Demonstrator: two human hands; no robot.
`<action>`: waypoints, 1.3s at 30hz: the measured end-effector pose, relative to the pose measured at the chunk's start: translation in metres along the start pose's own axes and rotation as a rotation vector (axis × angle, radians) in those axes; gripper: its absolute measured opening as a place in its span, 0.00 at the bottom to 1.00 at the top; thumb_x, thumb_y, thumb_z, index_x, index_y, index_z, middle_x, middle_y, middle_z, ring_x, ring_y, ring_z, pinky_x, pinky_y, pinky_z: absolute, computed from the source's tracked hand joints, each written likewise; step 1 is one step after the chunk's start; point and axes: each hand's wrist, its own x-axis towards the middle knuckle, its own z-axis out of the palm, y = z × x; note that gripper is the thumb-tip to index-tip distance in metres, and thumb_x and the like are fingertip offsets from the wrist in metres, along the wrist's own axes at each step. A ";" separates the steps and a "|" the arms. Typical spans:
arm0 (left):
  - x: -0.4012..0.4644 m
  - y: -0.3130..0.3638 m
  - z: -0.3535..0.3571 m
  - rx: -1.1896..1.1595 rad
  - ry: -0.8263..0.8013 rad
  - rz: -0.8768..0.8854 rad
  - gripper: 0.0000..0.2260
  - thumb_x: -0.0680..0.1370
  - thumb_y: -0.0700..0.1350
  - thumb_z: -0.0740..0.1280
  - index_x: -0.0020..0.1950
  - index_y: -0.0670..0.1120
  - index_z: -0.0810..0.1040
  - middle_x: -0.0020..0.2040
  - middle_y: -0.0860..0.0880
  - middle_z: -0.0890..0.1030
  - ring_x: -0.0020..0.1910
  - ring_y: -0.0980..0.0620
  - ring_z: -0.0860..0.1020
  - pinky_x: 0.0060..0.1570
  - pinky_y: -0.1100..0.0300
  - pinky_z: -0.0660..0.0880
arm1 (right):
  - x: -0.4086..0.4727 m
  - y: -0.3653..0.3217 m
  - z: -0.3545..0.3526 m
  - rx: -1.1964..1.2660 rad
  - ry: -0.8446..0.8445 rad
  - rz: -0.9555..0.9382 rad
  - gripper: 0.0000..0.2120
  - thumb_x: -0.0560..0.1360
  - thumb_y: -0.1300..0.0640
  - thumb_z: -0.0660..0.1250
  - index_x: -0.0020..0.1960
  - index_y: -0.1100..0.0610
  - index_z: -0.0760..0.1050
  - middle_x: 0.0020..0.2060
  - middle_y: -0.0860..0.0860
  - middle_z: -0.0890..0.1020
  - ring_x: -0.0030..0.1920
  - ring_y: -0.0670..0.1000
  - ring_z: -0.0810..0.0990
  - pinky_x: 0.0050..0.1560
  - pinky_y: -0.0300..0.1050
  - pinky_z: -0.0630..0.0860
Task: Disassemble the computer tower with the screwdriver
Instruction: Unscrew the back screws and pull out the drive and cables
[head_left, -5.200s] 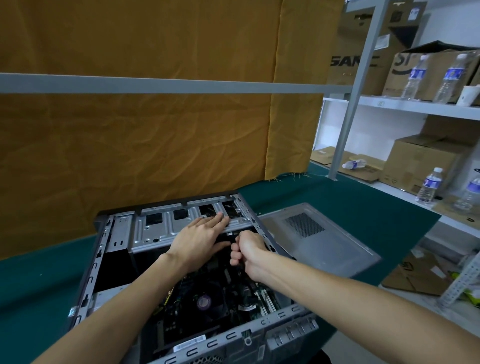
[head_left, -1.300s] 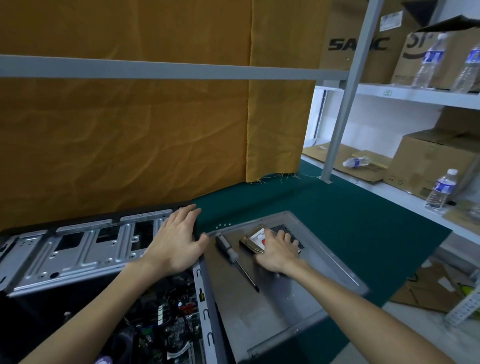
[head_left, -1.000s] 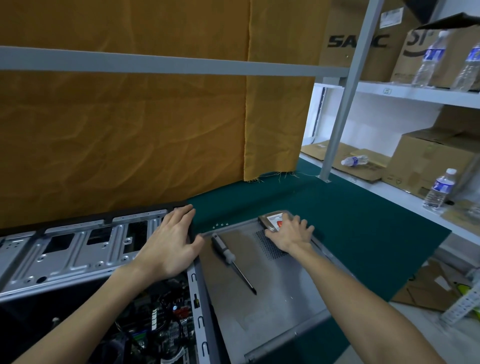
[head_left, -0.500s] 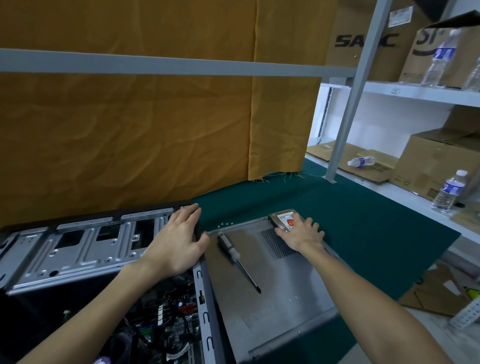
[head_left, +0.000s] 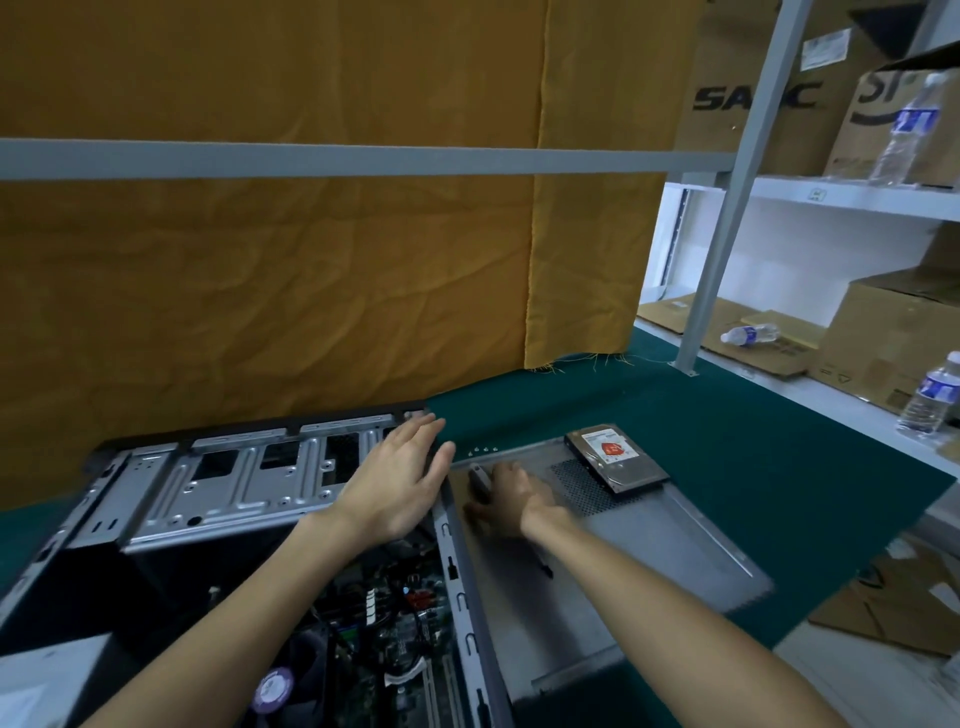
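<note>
Open grey metal computer tower (head_left: 223, 499) lies on side on green mat (head_left: 753, 431), circuit boards and cables exposed inside. Left hand (head_left: 397, 486) flat, fingers straight, resting on tower's top right corner. Flat grey metal side panel (head_left: 623, 561) lies just right of tower. Right hand (head_left: 511, 501) on panel close to tower, fingers curled over black-handled screwdriver (head_left: 480, 480); shaft tip shows below wrist. Silver hard drive with red-and-white label (head_left: 615, 462) sits on panel's far corner, right of tower, apart from right hand.
</note>
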 end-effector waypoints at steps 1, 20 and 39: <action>-0.005 -0.002 -0.004 0.001 -0.008 0.007 0.26 0.85 0.58 0.51 0.81 0.48 0.61 0.81 0.51 0.61 0.80 0.52 0.56 0.78 0.55 0.56 | -0.001 -0.004 0.002 -0.014 0.011 0.001 0.29 0.79 0.39 0.66 0.70 0.58 0.71 0.65 0.59 0.78 0.63 0.61 0.79 0.58 0.52 0.76; -0.174 -0.085 -0.102 -0.040 -0.049 0.004 0.18 0.83 0.50 0.65 0.73 0.51 0.73 0.67 0.54 0.75 0.66 0.55 0.74 0.62 0.64 0.70 | -0.219 -0.139 -0.120 1.019 0.481 -0.247 0.16 0.70 0.55 0.76 0.50 0.62 0.75 0.38 0.55 0.86 0.37 0.54 0.87 0.34 0.49 0.81; -0.311 -0.102 -0.123 0.065 0.044 0.209 0.24 0.76 0.72 0.53 0.60 0.66 0.82 0.67 0.70 0.75 0.74 0.65 0.64 0.67 0.54 0.70 | -0.297 -0.191 0.039 0.371 0.933 -0.341 0.20 0.84 0.49 0.56 0.74 0.54 0.66 0.54 0.49 0.76 0.31 0.43 0.74 0.28 0.35 0.67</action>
